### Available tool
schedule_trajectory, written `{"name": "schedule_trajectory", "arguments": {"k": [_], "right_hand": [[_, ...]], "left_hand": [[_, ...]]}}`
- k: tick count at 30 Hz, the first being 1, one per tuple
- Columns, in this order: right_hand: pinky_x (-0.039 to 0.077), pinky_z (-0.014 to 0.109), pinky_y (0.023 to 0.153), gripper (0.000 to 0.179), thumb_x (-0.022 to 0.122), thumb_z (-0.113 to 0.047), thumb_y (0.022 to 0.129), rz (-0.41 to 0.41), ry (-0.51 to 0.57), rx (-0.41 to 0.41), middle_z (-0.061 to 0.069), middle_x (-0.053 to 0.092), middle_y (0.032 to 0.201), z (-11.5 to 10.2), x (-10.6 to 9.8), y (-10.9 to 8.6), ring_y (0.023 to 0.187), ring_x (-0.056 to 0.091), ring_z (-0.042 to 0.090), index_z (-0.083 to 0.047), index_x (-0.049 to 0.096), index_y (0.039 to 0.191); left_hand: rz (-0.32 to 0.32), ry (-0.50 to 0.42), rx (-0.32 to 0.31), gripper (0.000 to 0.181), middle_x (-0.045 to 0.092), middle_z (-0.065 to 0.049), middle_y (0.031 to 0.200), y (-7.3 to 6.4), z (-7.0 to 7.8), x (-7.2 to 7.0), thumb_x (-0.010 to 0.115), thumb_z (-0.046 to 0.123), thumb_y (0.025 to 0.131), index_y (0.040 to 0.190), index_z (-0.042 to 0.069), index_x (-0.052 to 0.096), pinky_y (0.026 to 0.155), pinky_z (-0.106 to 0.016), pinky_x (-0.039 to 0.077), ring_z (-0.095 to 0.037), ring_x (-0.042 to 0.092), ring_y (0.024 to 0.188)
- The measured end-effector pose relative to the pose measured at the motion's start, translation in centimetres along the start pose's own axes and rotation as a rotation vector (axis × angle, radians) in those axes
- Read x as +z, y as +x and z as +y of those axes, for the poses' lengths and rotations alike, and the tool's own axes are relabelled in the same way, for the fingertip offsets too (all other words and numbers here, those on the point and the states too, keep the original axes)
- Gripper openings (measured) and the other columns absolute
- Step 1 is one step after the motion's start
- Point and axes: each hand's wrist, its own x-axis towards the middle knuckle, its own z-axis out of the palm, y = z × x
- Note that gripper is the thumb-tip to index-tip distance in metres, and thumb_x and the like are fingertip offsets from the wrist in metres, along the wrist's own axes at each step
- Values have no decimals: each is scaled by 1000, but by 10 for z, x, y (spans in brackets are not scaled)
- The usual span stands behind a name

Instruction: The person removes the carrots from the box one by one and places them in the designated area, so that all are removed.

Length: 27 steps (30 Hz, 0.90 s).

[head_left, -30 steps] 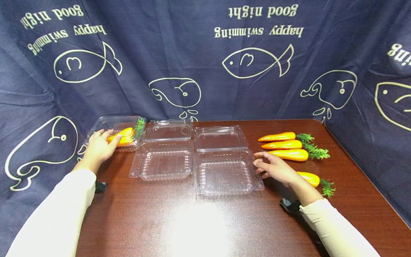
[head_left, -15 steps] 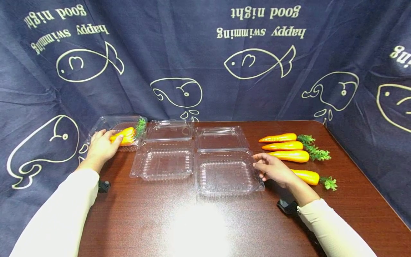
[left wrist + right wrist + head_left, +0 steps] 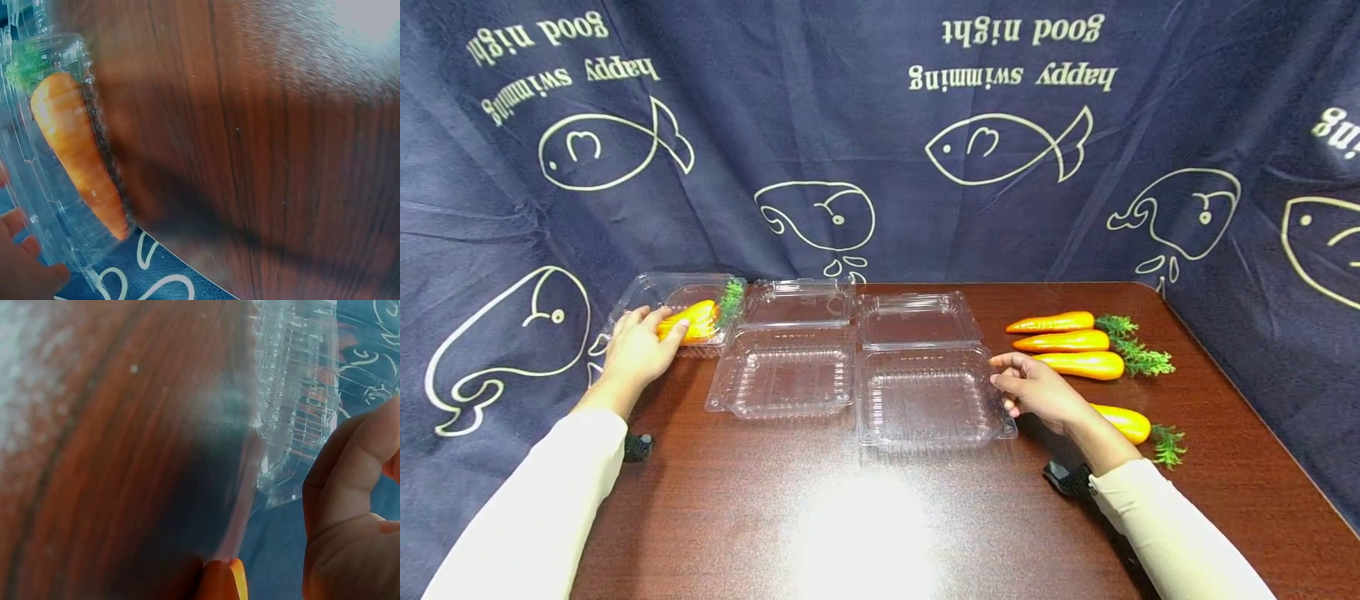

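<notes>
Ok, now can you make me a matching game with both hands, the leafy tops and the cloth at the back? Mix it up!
1. Left hand
2. Right hand
3. Leafy tops
4. Cloth

A. Dark blue with pale drawings
B. Near the loose carrots
C. Green
D. At the far-left clear tray

Right pairs: 1-D, 2-B, 3-C, 4-A

— Behind the counter (image 3: 737, 500)?
— Dark blue cloth (image 3: 891, 154), hanging in soft folds, printed with pale fish (image 3: 988, 150), whales (image 3: 816, 215) and upside-down lettering (image 3: 1013, 77).
— And the counter itself?
— Reddish-brown, wood-grained, rounded at the far right corner, with white glare (image 3: 868, 533) across the near middle.
</notes>
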Motion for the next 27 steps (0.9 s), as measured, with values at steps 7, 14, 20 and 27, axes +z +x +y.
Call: {"name": "schedule_trajectory", "arguments": {"k": [7, 14, 20, 27], "right_hand": [[47, 19, 50, 47, 54, -3, 97, 1, 18, -11, 9, 49, 83, -1, 0, 7, 55, 50, 8, 13, 33, 137], [46, 19, 50, 45, 52, -2, 97, 14, 36, -18, 7, 47, 80, 1, -3, 13, 55, 48, 8, 13, 33, 136], [46, 19, 50, 48, 52, -5, 98, 9, 31, -20, 6, 48, 82, 0, -3, 17, 55, 49, 8, 13, 33, 138], [45, 17, 49, 44, 51, -3, 98, 44, 49, -25, 5, 47, 79, 1, -5, 22, 54, 48, 6, 14, 35, 135]], "left_hand": [[17, 40, 30, 56, 35, -38, 141, -12, -3, -3, 42, 43, 102, 137, -1, 48, 102, -72, 24, -57, 27, 131], [61, 39, 65, 53, 38, -36, 139, -28, -8, -2, 45, 40, 102, 135, 0, 51, 98, -74, 25, -57, 31, 129], [83, 33, 34, 55, 38, -34, 140, -47, -13, -4, 46, 44, 102, 135, 2, 52, 100, -79, 16, -56, 30, 130], [89, 38, 23, 56, 38, -33, 142, -68, -13, -9, 46, 46, 102, 135, 1, 52, 100, -83, 4, -55, 29, 133]]}}
